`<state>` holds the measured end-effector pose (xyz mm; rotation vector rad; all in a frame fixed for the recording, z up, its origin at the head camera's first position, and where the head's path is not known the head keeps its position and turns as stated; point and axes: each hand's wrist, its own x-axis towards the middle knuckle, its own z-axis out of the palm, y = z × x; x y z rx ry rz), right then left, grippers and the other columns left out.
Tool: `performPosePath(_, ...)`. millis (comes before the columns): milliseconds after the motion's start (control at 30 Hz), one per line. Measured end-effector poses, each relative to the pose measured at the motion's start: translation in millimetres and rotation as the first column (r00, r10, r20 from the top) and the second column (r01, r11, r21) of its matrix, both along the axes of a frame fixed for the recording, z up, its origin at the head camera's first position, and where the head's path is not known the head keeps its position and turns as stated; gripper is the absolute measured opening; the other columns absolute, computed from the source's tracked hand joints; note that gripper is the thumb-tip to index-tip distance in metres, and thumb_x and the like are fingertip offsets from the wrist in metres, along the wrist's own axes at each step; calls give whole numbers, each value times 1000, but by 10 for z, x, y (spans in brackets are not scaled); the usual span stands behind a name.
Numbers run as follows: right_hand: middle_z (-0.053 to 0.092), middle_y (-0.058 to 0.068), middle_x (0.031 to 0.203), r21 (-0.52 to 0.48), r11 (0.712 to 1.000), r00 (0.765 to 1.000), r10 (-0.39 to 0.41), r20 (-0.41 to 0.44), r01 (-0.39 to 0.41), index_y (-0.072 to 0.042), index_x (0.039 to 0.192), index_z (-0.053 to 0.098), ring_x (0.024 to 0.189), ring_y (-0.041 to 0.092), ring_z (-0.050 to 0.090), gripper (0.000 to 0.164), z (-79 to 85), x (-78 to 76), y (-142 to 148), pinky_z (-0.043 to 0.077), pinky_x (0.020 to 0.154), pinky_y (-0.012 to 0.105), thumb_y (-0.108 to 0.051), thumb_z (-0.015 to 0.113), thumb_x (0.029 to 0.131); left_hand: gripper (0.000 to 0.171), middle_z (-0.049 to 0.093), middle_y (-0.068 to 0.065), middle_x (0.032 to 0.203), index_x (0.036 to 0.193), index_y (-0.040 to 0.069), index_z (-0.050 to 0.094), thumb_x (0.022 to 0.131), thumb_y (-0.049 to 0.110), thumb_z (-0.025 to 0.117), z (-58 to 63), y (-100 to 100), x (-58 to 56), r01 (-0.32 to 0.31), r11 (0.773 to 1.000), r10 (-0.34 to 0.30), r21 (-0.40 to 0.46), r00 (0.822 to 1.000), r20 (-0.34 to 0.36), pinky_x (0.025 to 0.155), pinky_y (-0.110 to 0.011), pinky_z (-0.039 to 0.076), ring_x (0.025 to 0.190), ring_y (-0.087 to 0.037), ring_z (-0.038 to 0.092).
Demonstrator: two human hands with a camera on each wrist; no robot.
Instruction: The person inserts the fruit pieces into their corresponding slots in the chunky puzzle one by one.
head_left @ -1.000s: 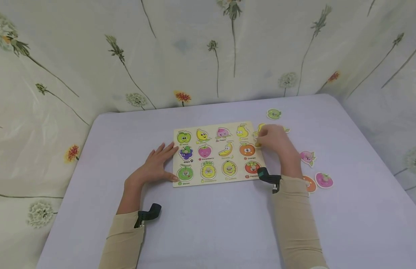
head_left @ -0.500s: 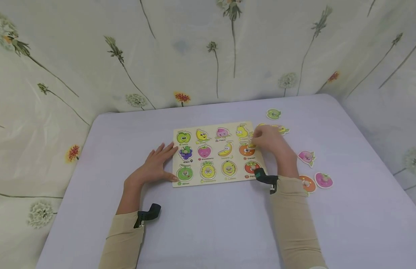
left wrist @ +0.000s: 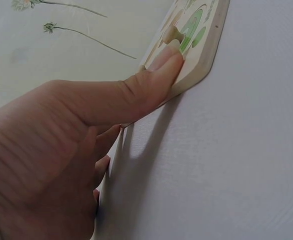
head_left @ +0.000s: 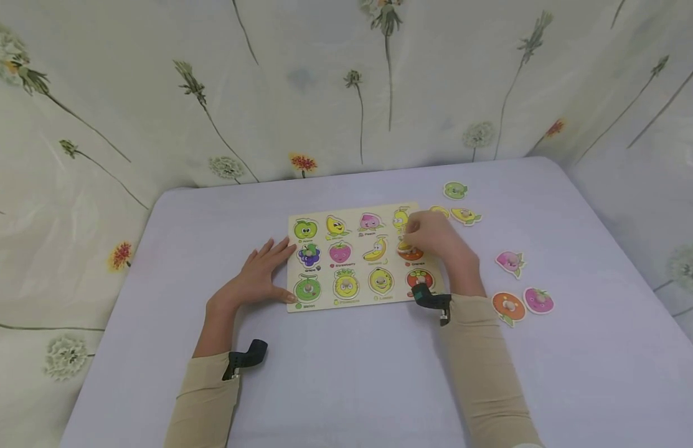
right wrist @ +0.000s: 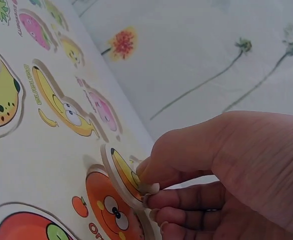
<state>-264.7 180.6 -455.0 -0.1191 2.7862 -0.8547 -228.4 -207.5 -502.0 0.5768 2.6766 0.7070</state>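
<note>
A wooden fruit puzzle board (head_left: 327, 287) lies at the table's middle. My left hand (head_left: 255, 277) rests at its left edge with fingers spread, and in the left wrist view the thumb (left wrist: 159, 75) lies on the board's corner beside the melon knob (left wrist: 173, 35). My right hand (head_left: 436, 238) pinches the small knob of a banana puzzle piece (right wrist: 121, 167) between thumb and fingertips. The piece is tilted and overlaps the orange picture (right wrist: 106, 212) in the right wrist view. Up and left of it is the banana slot (right wrist: 61, 107), with its printed picture showing.
Right of the board lie loose puzzle pieces: a green apple (head_left: 455, 190), a yellow piece (head_left: 439, 212) partly behind the right hand, another yellow fruit (head_left: 466, 216), a peach (head_left: 510, 262), an orange (head_left: 509, 306) and a strawberry (head_left: 539, 300). A flowered curtain (head_left: 324, 93) hangs behind the table.
My right hand has moved left with the banana piece, from the board's right edge to over the orange picture. More of the loose orange piece now shows. The left hand stays still.
</note>
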Motion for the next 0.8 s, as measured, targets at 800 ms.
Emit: performPosePath(800,66,9,91,-16,998,998,58,27,-57,-11,86,66,74,23,58,6,-59,90,-364,47,57,28,-17,64,85,116,12,-1,169,159,21,25,65,52,86,-2,-25,41,14,1000,-14,15,1000,1,125,-59,-1,157,-33,-2)
